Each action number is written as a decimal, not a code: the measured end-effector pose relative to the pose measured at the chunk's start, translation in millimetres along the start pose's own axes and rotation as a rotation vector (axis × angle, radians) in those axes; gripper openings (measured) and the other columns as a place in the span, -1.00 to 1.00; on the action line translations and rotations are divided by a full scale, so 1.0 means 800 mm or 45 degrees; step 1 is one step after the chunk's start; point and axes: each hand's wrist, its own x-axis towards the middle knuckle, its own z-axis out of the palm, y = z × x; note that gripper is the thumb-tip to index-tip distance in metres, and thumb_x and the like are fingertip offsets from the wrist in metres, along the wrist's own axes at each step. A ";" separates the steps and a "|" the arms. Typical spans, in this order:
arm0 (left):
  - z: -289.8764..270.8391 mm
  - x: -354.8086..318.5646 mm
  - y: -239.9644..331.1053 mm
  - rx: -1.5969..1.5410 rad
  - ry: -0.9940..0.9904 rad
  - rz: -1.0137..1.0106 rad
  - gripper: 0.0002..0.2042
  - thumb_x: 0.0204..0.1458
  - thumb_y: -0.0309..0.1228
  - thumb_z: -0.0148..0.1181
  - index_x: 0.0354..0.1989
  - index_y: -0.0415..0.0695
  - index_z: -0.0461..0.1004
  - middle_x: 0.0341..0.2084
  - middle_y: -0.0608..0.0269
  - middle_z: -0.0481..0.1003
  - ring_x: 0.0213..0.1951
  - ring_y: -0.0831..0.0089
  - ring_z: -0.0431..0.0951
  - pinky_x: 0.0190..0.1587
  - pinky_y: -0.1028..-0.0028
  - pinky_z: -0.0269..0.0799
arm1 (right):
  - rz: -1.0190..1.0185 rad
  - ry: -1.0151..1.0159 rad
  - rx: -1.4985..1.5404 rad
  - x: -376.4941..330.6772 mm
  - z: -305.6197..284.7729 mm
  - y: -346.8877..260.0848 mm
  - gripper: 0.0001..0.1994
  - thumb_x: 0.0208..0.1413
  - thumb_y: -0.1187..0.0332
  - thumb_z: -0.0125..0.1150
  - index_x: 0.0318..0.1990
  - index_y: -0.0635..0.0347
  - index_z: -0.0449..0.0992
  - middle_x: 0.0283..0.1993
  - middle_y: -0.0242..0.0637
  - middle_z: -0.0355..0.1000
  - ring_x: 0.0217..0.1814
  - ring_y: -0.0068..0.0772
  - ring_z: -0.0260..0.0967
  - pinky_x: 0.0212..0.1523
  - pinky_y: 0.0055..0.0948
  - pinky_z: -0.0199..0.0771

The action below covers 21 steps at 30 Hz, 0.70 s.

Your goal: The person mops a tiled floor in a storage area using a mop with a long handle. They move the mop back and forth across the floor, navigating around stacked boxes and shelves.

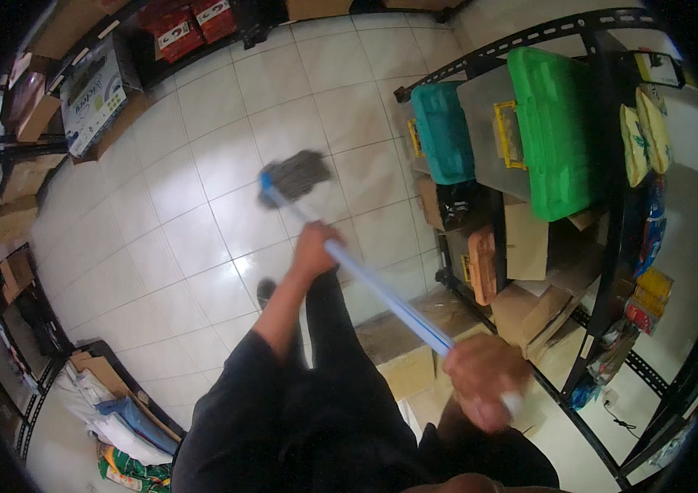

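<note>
Over white tiles (244, 193), left hand (314, 251) and right hand (487, 378) grip a mop (390, 297)

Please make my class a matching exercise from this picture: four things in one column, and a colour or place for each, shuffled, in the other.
Things
1. Mop head
2. Left hand
3. Right hand
4. Large box lid

Colours and places
A. Around the pole, near its top end
B. Bright green, beside a teal lid
C. Grey, on the tiled floor
D. Around the pole, lower down

Right pairs: 1-C, 2-D, 3-A, 4-B
</note>
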 end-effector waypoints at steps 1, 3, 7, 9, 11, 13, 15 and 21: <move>0.035 -0.023 -0.010 0.079 0.066 0.016 -0.91 -0.29 -0.37 0.32 -0.64 -0.07 0.54 -0.57 0.13 0.54 -0.35 0.00 0.50 -0.20 0.13 0.37 | 0.054 0.013 -0.034 -0.009 -0.009 -0.007 -0.75 -0.05 0.42 0.23 -0.63 0.13 0.28 -0.66 -0.36 0.25 -0.71 -0.38 0.17 -0.62 -0.26 0.29; -0.004 -0.111 -0.108 0.058 0.046 -0.195 -0.82 -0.20 -0.32 0.36 -0.65 -0.11 0.53 -0.56 0.05 0.54 -0.38 -0.02 0.51 -0.23 0.10 0.38 | 0.266 0.114 0.018 -0.020 0.022 0.052 -0.78 -0.03 0.42 0.17 -0.60 0.15 0.27 -0.61 -0.30 0.27 -0.65 -0.36 0.18 -0.58 -0.30 0.23; -0.100 -0.231 -0.226 0.536 -0.373 -0.577 -0.75 -0.17 -0.21 0.39 -0.63 -0.13 0.56 -0.57 0.05 0.57 -0.39 -0.01 0.55 -0.20 0.10 0.45 | 0.408 0.013 0.282 -0.074 0.074 0.188 -0.80 0.04 0.38 0.10 -0.55 0.26 0.34 -0.60 -0.26 0.32 -0.61 -0.36 0.25 -0.52 -0.33 0.29; -0.098 -0.232 -0.235 0.425 -0.429 -0.485 -0.74 -0.17 -0.17 0.41 -0.57 -0.12 0.60 -0.59 0.05 0.56 -0.40 0.00 0.56 -0.16 0.11 0.47 | 0.395 0.106 0.158 -0.073 0.080 0.172 -0.82 0.05 0.37 0.11 -0.51 0.28 0.41 -0.58 -0.27 0.37 -0.59 -0.39 0.29 -0.49 -0.34 0.34; -0.068 -0.224 -0.231 0.309 -0.364 -0.498 -0.72 -0.17 -0.12 0.44 -0.47 -0.08 0.66 -0.53 0.03 0.58 -0.31 0.00 0.58 -0.09 0.13 0.48 | 0.439 0.241 0.123 -0.075 0.057 0.154 -0.80 0.07 0.33 0.11 -0.43 0.28 0.53 -0.53 -0.30 0.47 -0.56 -0.45 0.36 -0.42 -0.35 0.43; -0.002 -0.179 -0.172 0.136 -0.038 -0.320 -0.64 -0.18 -0.13 0.50 -0.62 -0.14 0.51 -0.52 -0.05 0.54 -0.28 -0.07 0.55 -0.19 0.06 0.41 | 0.414 0.345 0.156 -0.056 0.017 0.103 -0.84 0.05 0.34 0.10 -0.42 0.25 0.50 -0.55 -0.31 0.41 -0.57 -0.44 0.32 -0.43 -0.34 0.42; 0.043 -0.096 -0.042 -0.014 -0.137 -0.244 -0.60 -0.17 -0.17 0.52 -0.69 -0.12 0.41 -0.61 0.07 0.48 -0.42 0.00 0.52 -0.28 0.13 0.39 | 0.301 0.395 0.005 -0.035 -0.003 0.011 -0.87 0.03 0.35 0.09 -0.41 0.21 0.48 -0.57 -0.32 0.36 -0.58 -0.43 0.27 -0.43 -0.32 0.42; 0.177 0.011 0.101 -0.576 -0.112 0.165 -0.57 -0.12 -0.26 0.52 -0.64 -0.12 0.28 -0.57 0.15 0.47 -0.34 0.05 0.51 -0.21 0.18 0.40 | -0.049 -0.121 -0.649 -0.018 0.052 -0.078 -0.72 -0.05 0.32 0.40 -0.62 0.08 0.38 -0.60 -0.35 0.44 -0.61 -0.30 0.42 -0.35 -0.22 0.61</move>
